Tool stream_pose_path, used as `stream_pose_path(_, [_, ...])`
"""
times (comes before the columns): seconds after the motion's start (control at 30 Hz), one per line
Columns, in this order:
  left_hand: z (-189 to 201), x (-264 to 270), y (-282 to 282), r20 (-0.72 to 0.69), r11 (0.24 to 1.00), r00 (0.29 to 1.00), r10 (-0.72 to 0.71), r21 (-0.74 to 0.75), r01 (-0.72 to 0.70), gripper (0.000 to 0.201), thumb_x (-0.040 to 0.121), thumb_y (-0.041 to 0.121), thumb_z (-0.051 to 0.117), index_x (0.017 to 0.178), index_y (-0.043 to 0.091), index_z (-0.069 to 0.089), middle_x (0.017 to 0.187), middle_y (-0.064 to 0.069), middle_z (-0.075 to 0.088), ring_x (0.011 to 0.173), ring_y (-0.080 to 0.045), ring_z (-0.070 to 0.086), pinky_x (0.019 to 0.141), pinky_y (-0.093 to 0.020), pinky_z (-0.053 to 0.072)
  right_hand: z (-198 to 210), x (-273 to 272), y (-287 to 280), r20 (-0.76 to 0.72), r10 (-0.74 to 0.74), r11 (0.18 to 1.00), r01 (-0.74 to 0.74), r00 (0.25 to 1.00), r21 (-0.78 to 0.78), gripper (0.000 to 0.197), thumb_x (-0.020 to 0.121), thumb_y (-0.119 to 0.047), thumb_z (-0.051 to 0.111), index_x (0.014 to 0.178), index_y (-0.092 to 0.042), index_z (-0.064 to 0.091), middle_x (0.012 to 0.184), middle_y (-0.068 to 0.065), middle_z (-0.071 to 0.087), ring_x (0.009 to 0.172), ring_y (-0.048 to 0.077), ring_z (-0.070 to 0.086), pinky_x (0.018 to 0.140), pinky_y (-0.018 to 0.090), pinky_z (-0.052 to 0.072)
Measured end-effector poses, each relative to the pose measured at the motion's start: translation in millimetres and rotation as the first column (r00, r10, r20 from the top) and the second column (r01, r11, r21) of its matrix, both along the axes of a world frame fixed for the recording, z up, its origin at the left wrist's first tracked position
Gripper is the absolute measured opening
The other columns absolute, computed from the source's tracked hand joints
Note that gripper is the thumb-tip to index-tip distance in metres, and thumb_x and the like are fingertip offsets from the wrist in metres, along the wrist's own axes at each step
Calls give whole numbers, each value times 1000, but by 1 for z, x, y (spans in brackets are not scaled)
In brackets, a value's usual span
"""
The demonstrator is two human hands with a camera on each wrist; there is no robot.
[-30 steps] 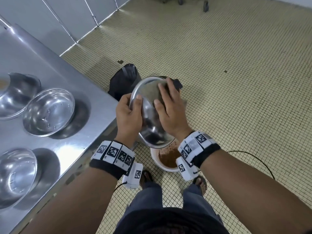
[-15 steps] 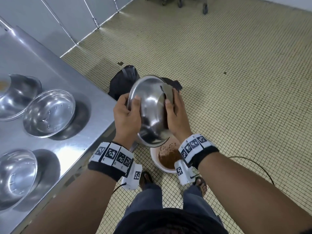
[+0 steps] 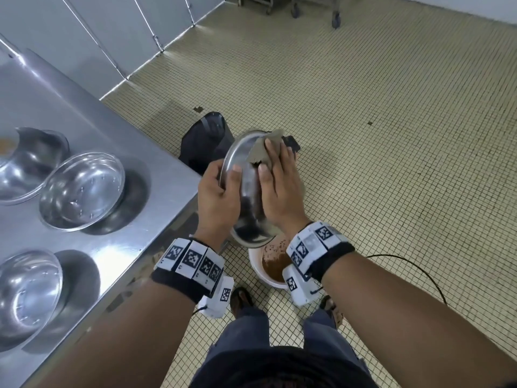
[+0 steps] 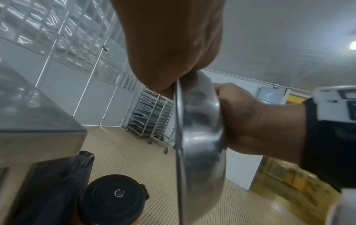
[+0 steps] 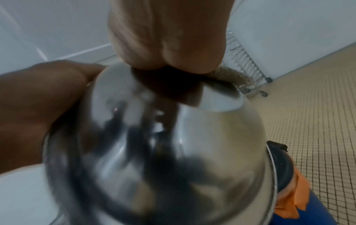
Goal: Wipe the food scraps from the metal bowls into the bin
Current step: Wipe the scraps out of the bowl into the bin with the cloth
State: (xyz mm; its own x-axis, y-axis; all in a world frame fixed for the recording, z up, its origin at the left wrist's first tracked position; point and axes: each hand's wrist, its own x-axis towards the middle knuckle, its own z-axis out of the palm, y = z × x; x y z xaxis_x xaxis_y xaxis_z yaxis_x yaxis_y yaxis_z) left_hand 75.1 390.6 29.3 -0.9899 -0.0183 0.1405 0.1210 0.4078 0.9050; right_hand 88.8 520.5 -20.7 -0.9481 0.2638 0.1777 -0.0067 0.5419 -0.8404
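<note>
Since the frame half a second earlier, my right hand point(image 3: 279, 186) had climbed from the lower half of the tilted bowl point(image 3: 249, 197) to its upper rim, taking the grey-brown cloth point(image 3: 265, 151) with it, so that a corner of the cloth stuck out over the top edge. My left hand point(image 3: 218, 197) had stayed where it was on the left rim, thumb inside and fingers curled round the outside wall, gripping the bowl. The right hand lay nearly flat, fingers stretched and pressing the cloth against the inner wall; whether the thumb also pinched the cloth, I could not tell.

I held the bowl almost on its edge directly above the white bin point(image 3: 260, 273), with its mouth turned towards my right hand. The bin stood on the tiled floor between my feet and the black bag point(image 3: 207, 141) behind the bowl, and brown scraps already lay in it. In the right wrist view the inside of the bowl point(image 5: 192, 152) was blurred, but I saw no clear lumps of food on it, so I judged this bowl nearly clean.

To the left of the bin, on the steel table point(image 3: 98, 121), three more bowls waited. The nearest two point(image 3: 81, 191) point(image 3: 28, 292) looked shiny and empty. The far one point(image 3: 30, 163) showed a brownish patch at the picture's edge, so I judged that at least this bowl remained to wipe.
</note>
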Motion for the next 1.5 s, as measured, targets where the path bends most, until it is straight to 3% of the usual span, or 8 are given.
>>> stream_pose_path(0.2, [19,6,-5,-21,997,997,-73,11,74,7,106,21,57,110,17,61,86,8,64,73,8,60,64,-10,47,17,-17,15,51,-66,993,71,997,-100,67,103,-59,15,161,-29,27,169,-12,21,155,4,16,126,46,22])
stream_pose_path(0.57, [50,-4,-24,-101,979,977,-190,57,196,9,104,28,61,111,23,65,94,2,72,83,-12,69,70,-28,58,101,-33,29,-21,130,987,-132,991,-97,67,110,-50,22,162,-27,-15,169,-15,-17,154,-2,-12,126,32,0])
stream_pose_path(0.63, [57,-7,-25,-116,975,974,-192,88,203,8,103,28,62,109,25,65,94,1,73,83,-13,70,70,-29,59,118,-39,29,-40,146,987,-149,988,-66,65,110,-50,20,163,-27,-9,170,-17,-10,154,-3,-7,125,30,2])
stream_pose_path(0.77, [65,-17,-30,-153,973,967,-204,77,217,14,101,28,64,112,19,66,94,7,74,81,-5,71,69,-21,57,150,-36,32,-18,227,974,-228,974,-20,44,111,-32,27,138,-15,57,150,-4,50,144,14,38,125,37,23])
stream_pose_path(0.97, [74,-25,-34,-139,965,967,-213,124,230,18,97,35,68,111,26,68,95,12,76,85,-7,73,71,-23,58,171,-39,54,19,143,984,-145,989,109,25,100,-14,53,113,-17,75,118,-7,70,112,10,57,90,16,36])
stream_pose_path(1.1, [79,-31,-29,-158,958,959,-236,126,257,9,98,32,67,106,30,66,93,16,74,80,-4,71,66,-17,54,175,-47,62,-181,80,993,-63,980,99,29,99,-13,59,122,-21,74,134,-15,65,118,-10,51,102,11,36])
stream_pose_path(1.23, [85,-43,-25,-189,958,954,-232,126,258,12,100,21,67,111,17,67,90,25,73,82,3,70,66,-11,51,185,-46,63,-392,77,996,-55,917,69,41,99,-13,61,138,-23,64,132,-20,60,123,-3,56,105,12,39])
stream_pose_path(1.5, [98,-59,-18,-197,952,949,-246,134,274,15,96,34,67,109,26,67,85,1,77,74,-11,74,58,-24,57,213,-54,80,74,110,983,-119,991,141,47,103,-17,42,148,-25,55,154,-10,49,144,10,40,114,21,24])
